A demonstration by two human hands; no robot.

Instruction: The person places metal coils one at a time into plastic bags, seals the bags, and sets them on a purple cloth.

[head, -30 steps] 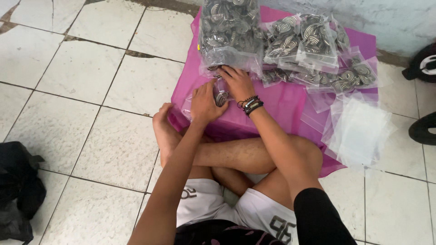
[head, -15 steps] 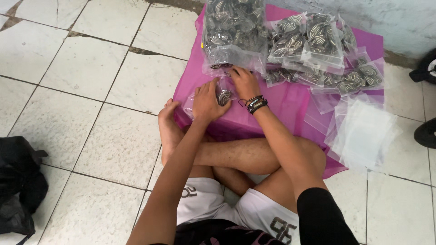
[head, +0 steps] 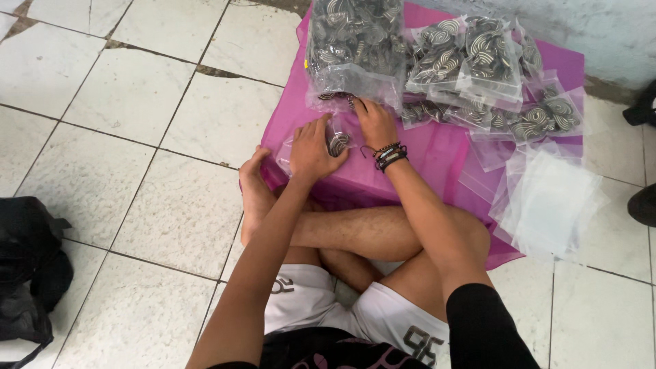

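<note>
A small clear plastic pouch holding a dark spiral-patterned disc (head: 337, 143) lies on the magenta plastic sheet (head: 437, 154) spread over the white tiled floor (head: 137, 171), just before my crossed legs. My left hand (head: 311, 152) presses on it, fingers together and curled over its edge; my right hand (head: 374, 123) rests fingertips-down beside it, below the big clear bag of spiral discs (head: 355, 44). Empty clear pouches (head: 547, 201) lie well to the right.

Black bag (head: 27, 273) cut by edge; right hand (head: 372, 123) fingertips prob. hidden.

Magenta sheet (head: 437, 154), black-and-cream swirled pieces (head: 338, 142)
</note>
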